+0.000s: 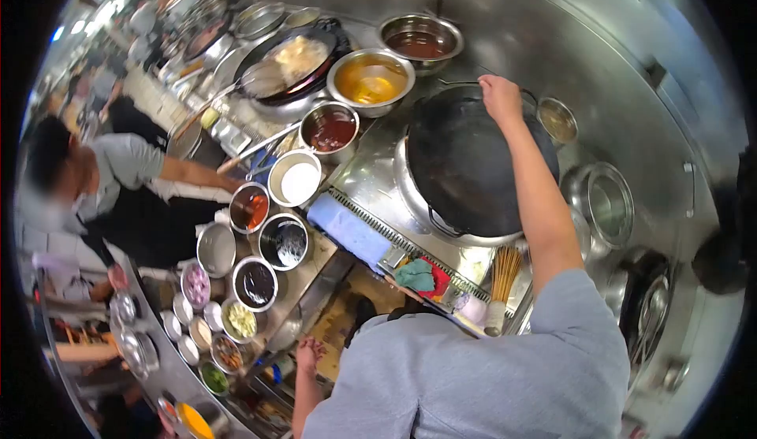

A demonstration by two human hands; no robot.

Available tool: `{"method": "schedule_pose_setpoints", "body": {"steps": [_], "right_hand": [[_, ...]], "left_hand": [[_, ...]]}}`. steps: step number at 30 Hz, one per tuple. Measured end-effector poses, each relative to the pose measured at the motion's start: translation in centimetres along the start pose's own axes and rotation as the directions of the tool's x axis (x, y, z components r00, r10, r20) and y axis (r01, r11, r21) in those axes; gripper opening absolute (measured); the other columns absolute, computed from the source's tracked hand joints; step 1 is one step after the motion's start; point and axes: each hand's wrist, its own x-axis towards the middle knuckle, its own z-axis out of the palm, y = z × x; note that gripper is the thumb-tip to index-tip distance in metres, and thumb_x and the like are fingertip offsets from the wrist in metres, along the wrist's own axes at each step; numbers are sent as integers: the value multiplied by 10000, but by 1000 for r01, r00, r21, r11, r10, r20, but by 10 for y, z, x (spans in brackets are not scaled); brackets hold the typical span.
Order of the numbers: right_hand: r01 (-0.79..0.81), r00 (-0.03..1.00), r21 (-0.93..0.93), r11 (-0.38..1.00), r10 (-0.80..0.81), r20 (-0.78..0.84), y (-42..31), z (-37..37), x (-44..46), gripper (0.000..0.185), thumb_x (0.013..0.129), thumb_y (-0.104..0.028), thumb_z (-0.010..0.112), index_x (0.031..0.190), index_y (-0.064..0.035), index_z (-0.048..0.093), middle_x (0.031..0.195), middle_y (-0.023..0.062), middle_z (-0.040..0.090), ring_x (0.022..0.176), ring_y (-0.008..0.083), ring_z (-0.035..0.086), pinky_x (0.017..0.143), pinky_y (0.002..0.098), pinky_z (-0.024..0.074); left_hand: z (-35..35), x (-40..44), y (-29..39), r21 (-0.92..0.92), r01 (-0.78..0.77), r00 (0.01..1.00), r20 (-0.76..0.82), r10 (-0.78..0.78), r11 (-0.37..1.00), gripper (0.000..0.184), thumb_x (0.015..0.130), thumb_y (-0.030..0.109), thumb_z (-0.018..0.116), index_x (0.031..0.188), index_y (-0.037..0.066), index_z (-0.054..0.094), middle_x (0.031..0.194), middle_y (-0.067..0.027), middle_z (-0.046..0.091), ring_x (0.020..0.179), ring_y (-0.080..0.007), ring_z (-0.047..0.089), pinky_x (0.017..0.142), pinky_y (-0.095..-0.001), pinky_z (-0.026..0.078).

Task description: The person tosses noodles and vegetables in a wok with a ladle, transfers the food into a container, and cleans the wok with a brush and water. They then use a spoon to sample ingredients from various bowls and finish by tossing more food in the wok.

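My right hand reaches over the far rim of a large dark wok, its fingers closed at the end of a thin metal rod. The wok sits on a round steel stove ring, and its inside looks empty. Low beside my body, my left hand hangs with its fingers loosely bent and partly apart, holding nothing visible. Between my body and the wok lie a folded blue cloth, a green cloth, a red cloth and a bamboo brush.
Bowls of orange liquid and red-brown liquid stand beyond the wok. Several sauce and ingredient pots, including dark sauce, line the left. A person reaches toward them. Another wok holds food and a strainer.
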Motion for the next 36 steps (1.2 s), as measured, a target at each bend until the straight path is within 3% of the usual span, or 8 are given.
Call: {"method": "schedule_pose_setpoints", "body": {"steps": [5, 13, 17, 20, 24, 29, 33, 36], "right_hand": [[368, 930, 285, 885, -354, -102, -76, -68, -13, 161, 831, -64, 602, 976, -49, 671, 879, 127, 643, 800, 289, 626, 714, 336, 493], [424, 883, 560, 712, -462, -81, -180, -108, -75, 207, 843, -7, 606, 1038, -34, 670, 922, 123, 680, 825, 168, 659, 735, 243, 488], [87, 839, 863, 497, -503, 205, -237, -88, -143, 165, 865, 10, 562, 1000, 33, 655, 891, 109, 677, 823, 140, 635, 760, 251, 483], [-229, 730, 885, 405, -530, 431, -289, -65, -212, 121, 866, -13, 578, 958, 28, 646, 888, 86, 670, 817, 118, 621, 749, 236, 478], [-255, 579, 848, 464, -629, 518, -384, -38, -290, 138, 887, -97, 571, 914, 16, 644, 770, 71, 671, 726, 111, 634, 662, 239, 486], [83, 571, 919, 385, -774, 273, -507, -37, -336, 182, 900, -139, 556, 918, 11, 658, 719, 75, 671, 652, 120, 629, 615, 254, 482], [219, 616, 896, 387, -767, 181, -603, -45, -342, 196, 884, -177, 561, 914, -17, 671, 723, 117, 673, 669, 187, 666, 633, 290, 501], [237, 648, 895, 378, -747, 145, -670, -6, -351, 218, 841, -207, 582, 877, -11, 673, 755, 158, 667, 698, 316, 653, 649, 375, 507]], "left_hand": [[10, -31, -22, 87, 12, 995, -99, -4, 996, 256, 917, 352, 532, 1048, 132, 518, 889, -17, 632, 728, -145, 620, 609, -305, 429], [19, -69, -66, 36, -25, 989, -148, 30, 999, 317, 898, 338, 555, 1077, 77, 535, 894, -31, 624, 740, -128, 613, 551, -246, 425], [-7, -49, -135, -10, -133, 978, -166, 130, 991, 189, 876, 224, 550, 896, 37, 564, 712, -40, 581, 613, -127, 543, 525, -265, 435], [-14, -88, -129, -78, -71, 959, -278, 46, 994, 122, 865, 150, 536, 854, 30, 556, 717, -52, 585, 613, -146, 554, 520, -284, 445], [-46, -68, -206, -245, -108, 961, -273, 38, 963, 135, 864, 185, 523, 887, 52, 530, 725, -33, 571, 593, -126, 545, 513, -255, 429], [-77, -73, -266, -231, -79, 958, -287, 10, 970, 64, 861, 110, 530, 836, 55, 550, 706, -46, 578, 618, -154, 567, 511, -297, 447], [-97, -98, -298, -238, -33, 961, -274, -35, 971, 90, 859, 147, 529, 835, 62, 549, 701, -49, 582, 603, -164, 563, 523, -309, 450], [-106, -92, -350, -9, -68, 914, -401, 59, 998, 139, 856, 189, 522, 842, 56, 558, 682, -53, 577, 605, -185, 573, 571, -330, 464]]}}
